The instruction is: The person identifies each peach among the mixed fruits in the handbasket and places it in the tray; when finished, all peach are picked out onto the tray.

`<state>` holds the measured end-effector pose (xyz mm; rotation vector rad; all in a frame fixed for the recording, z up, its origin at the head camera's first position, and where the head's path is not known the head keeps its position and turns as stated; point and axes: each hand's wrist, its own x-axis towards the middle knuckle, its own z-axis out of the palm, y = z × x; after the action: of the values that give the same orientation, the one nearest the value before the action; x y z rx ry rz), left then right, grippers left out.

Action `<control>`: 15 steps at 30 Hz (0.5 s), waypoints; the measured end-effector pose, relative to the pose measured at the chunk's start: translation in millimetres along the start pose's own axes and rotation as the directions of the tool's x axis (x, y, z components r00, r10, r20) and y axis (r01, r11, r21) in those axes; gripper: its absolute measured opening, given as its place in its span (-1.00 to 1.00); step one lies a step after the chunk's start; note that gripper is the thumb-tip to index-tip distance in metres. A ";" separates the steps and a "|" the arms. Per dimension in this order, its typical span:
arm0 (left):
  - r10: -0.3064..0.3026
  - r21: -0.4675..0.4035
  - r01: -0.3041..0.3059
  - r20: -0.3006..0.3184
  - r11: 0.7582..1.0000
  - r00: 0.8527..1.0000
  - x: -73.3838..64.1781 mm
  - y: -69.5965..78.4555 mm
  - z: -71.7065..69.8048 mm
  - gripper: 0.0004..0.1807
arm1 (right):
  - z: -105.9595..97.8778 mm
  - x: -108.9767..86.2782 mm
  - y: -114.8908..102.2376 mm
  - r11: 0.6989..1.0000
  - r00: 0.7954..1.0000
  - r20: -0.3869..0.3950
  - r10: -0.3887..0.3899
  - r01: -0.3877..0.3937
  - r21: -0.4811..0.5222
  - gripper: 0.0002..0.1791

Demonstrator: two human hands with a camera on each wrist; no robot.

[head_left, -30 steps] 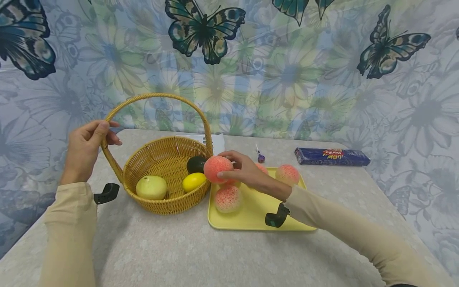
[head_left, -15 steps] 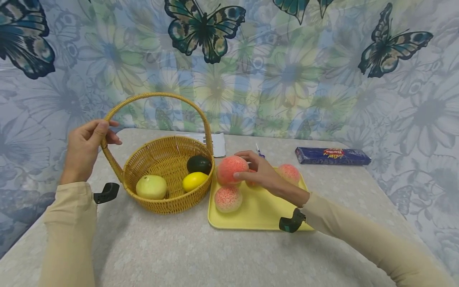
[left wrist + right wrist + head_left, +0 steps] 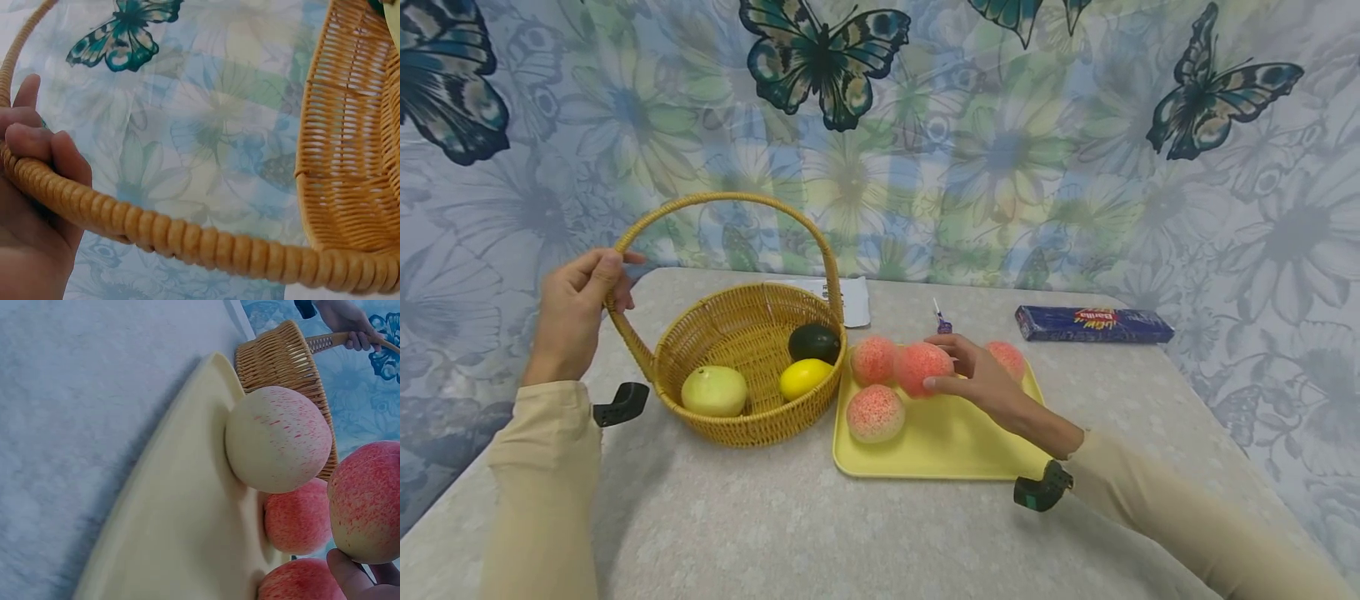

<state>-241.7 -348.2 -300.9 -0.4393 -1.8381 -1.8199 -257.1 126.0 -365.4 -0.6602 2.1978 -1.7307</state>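
My left hand [image 3: 567,310] holds the left side of the arched handle of a wicker basket [image 3: 748,432]; in the left wrist view its fingers [image 3: 28,140] curl around the wrapped handle [image 3: 187,240]. Inside the basket lie a pale green round fruit [image 3: 714,392], a yellow lemon [image 3: 805,379] and a dark green avocado-like fruit [image 3: 814,343]. Over the yellow tray [image 3: 955,450], my right hand [image 3: 988,382] grips a pink peach [image 3: 923,369] between thumb and fingers. Other peaches sit on the tray: a red one [image 3: 873,360], a paler speckled one [image 3: 876,413] and one at right [image 3: 1006,359].
Behind the tray lies a purple-wrapped lollipop [image 3: 943,323]. A blue Barilla box [image 3: 1093,324] rests at the back right of the table. White paper [image 3: 854,302] shows behind the basket. A butterfly-print cloth [image 3: 880,208] hangs behind the table.
My right hand has carried the peach rightward, from beside the basket's rim to above the middle of the tray. The left hand still holds the handle, and the basket has barely shifted.
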 end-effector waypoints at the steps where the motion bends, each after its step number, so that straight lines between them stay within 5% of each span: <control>1: -0.002 -0.035 0.002 0.006 0.999 1.000 0.4 -1.0 0.4 -0.73 | -0.7 -1.9 2.2 1.000 1.000 -0.003 0.002 -0.002 -0.007 -0.38; 7: 0.007 -0.256 0.006 0.050 0.967 0.999 -0.1 -4.5 1.4 -0.76 | -3.6 -10.0 11.9 1.000 1.000 -0.014 0.009 -0.009 -0.016 -0.39; 15: 0.047 -0.425 0.014 0.132 0.905 0.990 -2.2 -2.2 1.4 -0.71 | -8.1 -19.4 24.6 0.999 0.999 -0.024 0.032 -0.033 -0.025 -0.39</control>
<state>-241.3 -346.6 -303.9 -0.7542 -1.5028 -2.2323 -248.9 147.2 -388.4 -0.6094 2.2374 -1.7056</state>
